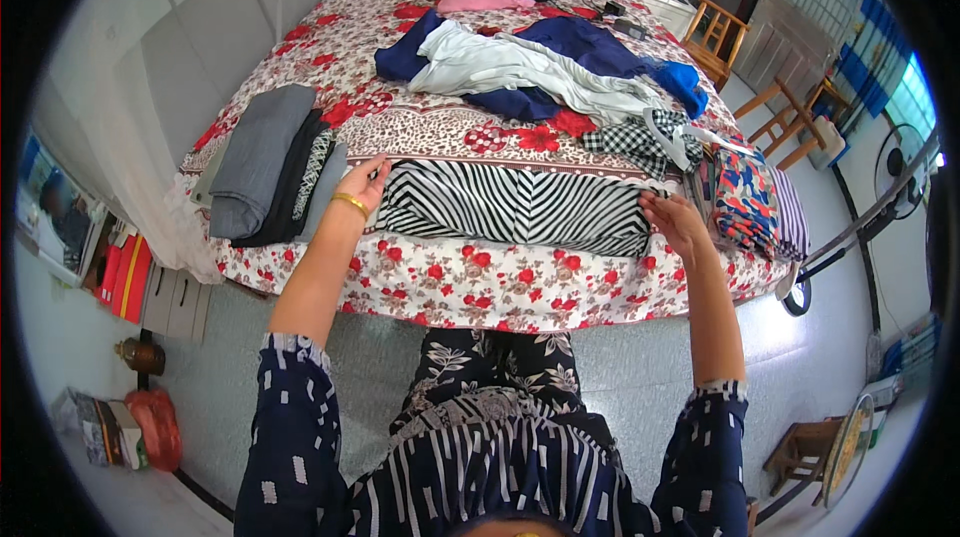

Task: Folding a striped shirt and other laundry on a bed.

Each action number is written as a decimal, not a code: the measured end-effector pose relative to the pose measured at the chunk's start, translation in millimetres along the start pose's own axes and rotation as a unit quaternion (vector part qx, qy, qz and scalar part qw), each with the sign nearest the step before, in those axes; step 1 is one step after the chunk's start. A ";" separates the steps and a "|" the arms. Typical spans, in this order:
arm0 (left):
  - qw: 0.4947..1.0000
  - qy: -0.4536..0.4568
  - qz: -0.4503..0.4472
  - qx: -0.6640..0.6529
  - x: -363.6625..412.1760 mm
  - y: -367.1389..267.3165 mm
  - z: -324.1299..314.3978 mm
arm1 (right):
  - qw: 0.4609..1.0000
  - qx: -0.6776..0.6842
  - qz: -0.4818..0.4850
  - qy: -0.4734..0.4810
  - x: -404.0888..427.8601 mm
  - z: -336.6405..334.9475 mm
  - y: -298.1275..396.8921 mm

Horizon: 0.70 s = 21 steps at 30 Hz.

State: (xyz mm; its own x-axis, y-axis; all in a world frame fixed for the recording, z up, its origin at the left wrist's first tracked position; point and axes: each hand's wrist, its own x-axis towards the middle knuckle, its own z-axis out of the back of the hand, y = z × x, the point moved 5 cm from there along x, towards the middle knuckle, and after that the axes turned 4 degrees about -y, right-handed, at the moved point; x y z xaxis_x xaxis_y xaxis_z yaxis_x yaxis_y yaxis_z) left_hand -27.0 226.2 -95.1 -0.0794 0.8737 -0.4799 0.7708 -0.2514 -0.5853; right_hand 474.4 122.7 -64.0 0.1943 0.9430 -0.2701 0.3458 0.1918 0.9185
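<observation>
A black-and-white striped cloth garment (517,203) lies spread in a long flat strip along the near edge of the bed. My left hand (363,186), with a gold bangle at the wrist, is at the garment's upper left corner, thumb and fingertips close together. At its right end, the fingers of my right hand (675,222) meet the edge. Whether either hand pinches the fabric is not clear. Left of the garment lies a row of folded clothes, with a grey folded cloth (262,150) outermost. A camouflage-patterned folded cloth (746,195) lies beyond my right hand.
Farther up the floral bedsheet (465,278) lie a rumpled white garment (510,68), navy clothing (577,41) and a black-and-white checked cloth (637,141). Wooden chairs (712,45) stand to the right of the bed. A mosquito net (157,184) hangs at left.
</observation>
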 end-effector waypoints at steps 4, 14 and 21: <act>0.998 -0.045 -0.015 0.039 35.3 16.4 4.2 | 0.997 0.008 -0.042 -0.062 48.9 1.4 -23.8; 0.940 -0.023 -0.178 0.291 13.7 14.0 13.3 | 0.984 -0.079 0.056 -0.152 53.1 24.2 -22.5; 0.836 -0.092 -0.187 0.508 -46.7 12.1 62.0 | 0.975 -0.168 0.069 -0.125 -26.9 40.5 -45.8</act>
State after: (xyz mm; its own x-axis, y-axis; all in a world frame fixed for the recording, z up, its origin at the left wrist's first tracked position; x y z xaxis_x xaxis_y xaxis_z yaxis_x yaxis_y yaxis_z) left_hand -53.1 156.6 -120.3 -0.3629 0.9149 -0.1771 -0.2562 -0.2806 -0.9250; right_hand 490.5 77.5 -110.5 0.4501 0.8786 -0.1595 -0.0130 0.1850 0.9826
